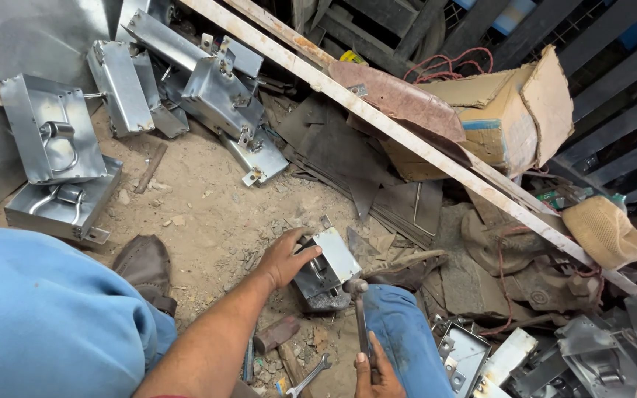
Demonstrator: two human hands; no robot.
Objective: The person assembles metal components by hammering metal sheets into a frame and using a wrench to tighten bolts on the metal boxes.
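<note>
Sheet-metal box (326,267) — small, grey and shiny — sits on a dark block (324,301) on the dirt floor (200,214), low in the middle of the view, just in front of the person's blue-clad knee (399,324). The left hand (285,258) lies over its left edge, fingers (305,254) curled and clamped on the box. The right hand (374,372), at the bottom edge of the frame, is closed around the handle of a hammer (359,313); the hammer's head rests just beside the box's lower right corner, touching or nearly so — which one cannot be told.

A spanner (310,377) lies on the ground just left of the right hand, near a short rusty block (276,333). A brown shoe (145,265) stands to the left, beside the blue sleeve (46,317).

Further out, finished metal boxes with handles (51,140) are stacked at the upper left, and more of them (215,96) are heaped against a long pale angle bar (407,140) that runs diagonally across the scene. Dark flat sheet offcuts (355,169) lie between the bar and the box. Behind the bar stands a torn cardboard carton (514,118), with a tan cap (606,232) to its right. More grey metal parts (591,354) crowd the lower right corner, close to the knee.
</note>
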